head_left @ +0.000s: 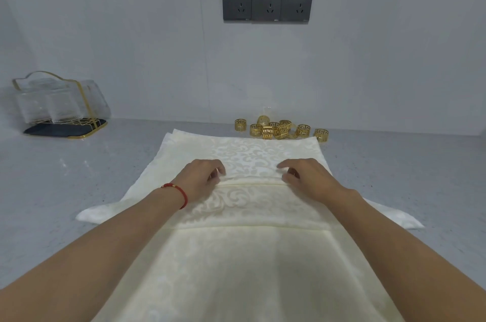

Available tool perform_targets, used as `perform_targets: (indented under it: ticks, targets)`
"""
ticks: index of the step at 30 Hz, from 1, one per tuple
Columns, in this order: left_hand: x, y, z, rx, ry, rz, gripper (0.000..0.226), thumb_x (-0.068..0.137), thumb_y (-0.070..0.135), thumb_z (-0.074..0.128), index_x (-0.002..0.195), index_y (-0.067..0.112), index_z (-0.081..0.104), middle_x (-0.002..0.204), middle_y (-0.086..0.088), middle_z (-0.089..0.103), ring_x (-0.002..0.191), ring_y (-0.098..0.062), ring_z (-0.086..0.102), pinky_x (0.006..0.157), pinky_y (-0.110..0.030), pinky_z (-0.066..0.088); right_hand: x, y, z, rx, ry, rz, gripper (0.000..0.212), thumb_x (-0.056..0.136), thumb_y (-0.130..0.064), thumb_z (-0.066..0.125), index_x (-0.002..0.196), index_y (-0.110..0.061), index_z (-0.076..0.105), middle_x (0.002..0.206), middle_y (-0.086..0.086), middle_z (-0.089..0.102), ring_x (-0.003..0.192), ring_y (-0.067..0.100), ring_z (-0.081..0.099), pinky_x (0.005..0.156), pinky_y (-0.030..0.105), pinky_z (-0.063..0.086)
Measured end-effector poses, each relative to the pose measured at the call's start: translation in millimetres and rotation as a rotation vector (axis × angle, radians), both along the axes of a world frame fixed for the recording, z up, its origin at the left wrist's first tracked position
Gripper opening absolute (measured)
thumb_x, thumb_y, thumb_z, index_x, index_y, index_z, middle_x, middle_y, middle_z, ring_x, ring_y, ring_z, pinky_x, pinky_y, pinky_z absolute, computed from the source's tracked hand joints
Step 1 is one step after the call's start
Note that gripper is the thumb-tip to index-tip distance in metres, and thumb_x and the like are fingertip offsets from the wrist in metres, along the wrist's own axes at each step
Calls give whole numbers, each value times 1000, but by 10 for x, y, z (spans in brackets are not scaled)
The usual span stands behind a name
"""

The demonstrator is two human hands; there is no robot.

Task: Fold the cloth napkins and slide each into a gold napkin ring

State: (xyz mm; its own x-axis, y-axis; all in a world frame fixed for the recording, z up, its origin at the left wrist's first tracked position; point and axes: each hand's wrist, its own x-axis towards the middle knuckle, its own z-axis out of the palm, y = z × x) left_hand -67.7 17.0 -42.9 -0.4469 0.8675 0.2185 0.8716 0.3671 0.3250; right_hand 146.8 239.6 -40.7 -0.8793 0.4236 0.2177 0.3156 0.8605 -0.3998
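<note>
A cream damask napkin (247, 153) lies spread on the grey counter, on top of other napkins whose corners stick out at left and right. Its near part is folded over, and the folded edge (249, 182) runs across between my hands. My left hand (202, 177) pinches that edge at its left end, fingers curled; a red cord bracelet is on that wrist. At the right end my right hand (302, 177) pinches the same edge. Several gold napkin rings (278, 130) sit in a cluster just behind the napkin, near the wall.
A clear glass holder on a dark gold-rimmed tray (63, 106) stands at the back left against the wall. Three dark wall sockets (267, 2) are above the rings. Bare grey counter (79, 164) lies on both sides of the napkins.
</note>
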Motion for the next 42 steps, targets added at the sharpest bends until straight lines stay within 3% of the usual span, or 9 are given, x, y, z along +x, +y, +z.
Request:
perform_targets:
  ticks: [3, 5, 6, 15, 20, 27, 31, 38, 42]
  targets:
    - [7, -2, -53, -22, 54, 56, 16, 93, 13, 62, 107, 12, 69, 90, 4, 59, 83, -15, 57, 79, -27, 47, 22, 12, -59, -22, 3, -37, 36, 99, -19, 63, 134, -23, 67, 110, -1, 69, 98, 17, 62, 85, 30, 49]
    - [17, -1, -66, -53, 103, 53, 17, 92, 12, 61, 80, 12, 49, 89, -3, 54, 86, -23, 59, 82, -34, 51, 31, 24, -104, 22, -9, -42, 27, 98, -18, 66, 124, -19, 74, 114, -1, 70, 104, 18, 64, 85, 29, 49]
    - [31, -2, -51, -67, 101, 50, 14, 91, 10, 61, 83, 14, 71, 89, -8, 55, 87, -25, 59, 80, -33, 50, 38, 23, -113, 57, -12, -42, 22, 98, -18, 67, 118, -19, 76, 112, -1, 71, 104, 18, 64, 83, 29, 50]
    - [204, -15, 77, -189, 415, 10, 24, 88, 6, 57, 91, 27, 48, 95, 7, 55, 95, -19, 52, 74, -30, 30, 115, -130, -10, 481, -105, 53, 16, 93, -7, 55, 100, -21, 60, 96, -3, 60, 89, 22, 56, 71, 34, 32]
    - [222, -102, 78, -225, 339, -73, 25, 85, 3, 54, 103, 19, 62, 103, 3, 56, 94, -20, 53, 73, -29, 36, 259, -146, -85, 677, -137, 200, 26, 86, -1, 65, 104, -19, 63, 95, -1, 60, 82, 22, 57, 68, 34, 43]
    - [141, -206, -20, -32, -5, 73, 34, 91, 4, 52, 106, 27, 71, 94, 5, 63, 84, -15, 60, 83, -36, 54, 292, -158, -79, 185, 34, -27, 29, 101, -13, 49, 122, -19, 69, 112, 1, 71, 104, 22, 64, 79, 33, 49]
    - [165, -207, -53, -110, 100, 30, 27, 95, 9, 49, 105, 21, 72, 101, 0, 58, 95, -21, 59, 83, -35, 50, 266, -155, -144, 176, -14, -27, 16, 97, -10, 56, 96, -3, 70, 90, 15, 68, 91, 31, 63, 79, 46, 53]
    - [318, -296, -25, -138, 587, -28, 17, 92, 31, 56, 106, 22, 58, 101, 4, 58, 98, -22, 50, 74, -31, 29, 318, -255, -38, 548, -98, 75, 17, 99, -10, 54, 112, -16, 62, 110, 0, 63, 104, 22, 54, 72, 31, 35]
    - [401, -374, 112, -294, 613, -144, 58, 89, 52, 13, 110, 20, 55, 105, 2, 54, 97, -21, 51, 75, -29, 27, 410, -361, -29, 698, -233, 163, 34, 90, 3, 58, 120, -13, 54, 111, 5, 56, 98, 25, 57, 68, 35, 42]
